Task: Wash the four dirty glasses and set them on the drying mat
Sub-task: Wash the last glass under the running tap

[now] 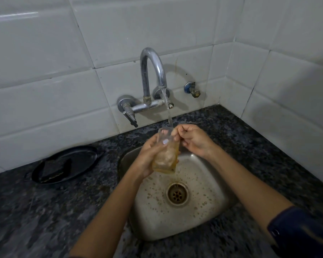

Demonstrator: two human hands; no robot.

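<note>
Two bare forearms come into the picture from the bottom edge, and both are uncovered up to the wrists. The left hand wears no ring, no watch and no glove that can be seen, and its thumb nail looks pale and shiny. The right hand is also bare, with no jewellery visible. Near the elbow of the right arm there is a dark blue sleeve, pushed up or short, with a loose folded edge. The left arm shows no sleeve in the picture.
</note>
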